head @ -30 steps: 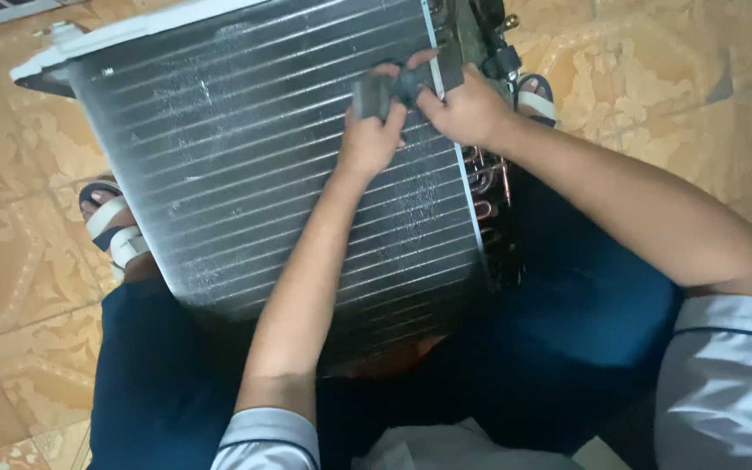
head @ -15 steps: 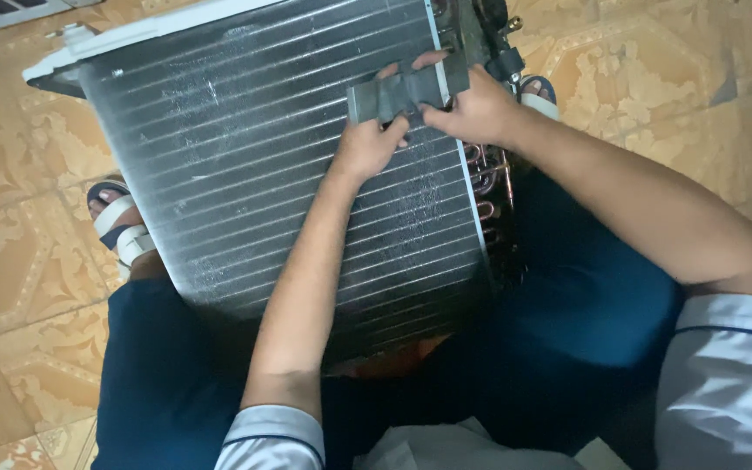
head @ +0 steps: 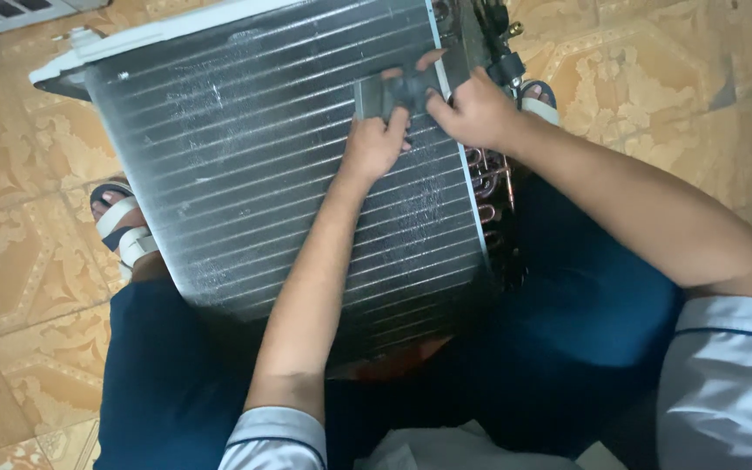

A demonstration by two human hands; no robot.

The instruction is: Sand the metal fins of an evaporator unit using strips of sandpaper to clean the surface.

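I see a finned coil block [head: 280, 165] from an air conditioner, leaning across my lap between my knees, its dark ribbed face turned up toward me. A white plastic edge [head: 158, 35] runs along its far side, and a row of copper tube bends [head: 487, 178] shows down its right end. My left hand [head: 374, 146] lies on the coil face near the upper right corner, fingers [head: 393, 122] curled onto the lower edge of a small dark grey pad-like piece [head: 398, 90] that sits flat on the fins. My right hand [head: 473, 111] comes in from the right, over the coil's end, and its fingers are clamped on the right part of the same grey piece, the thumb on top. Both hands touch one another over that piece. What the piece is exactly, I cannot tell. My legs are in dark blue trousers [head: 585, 322], my feet in sandals: one [head: 124, 231] left of the coil, one [head: 537, 96] just beyond its right end. Under everything is a tan patterned tile floor [head: 654, 104].
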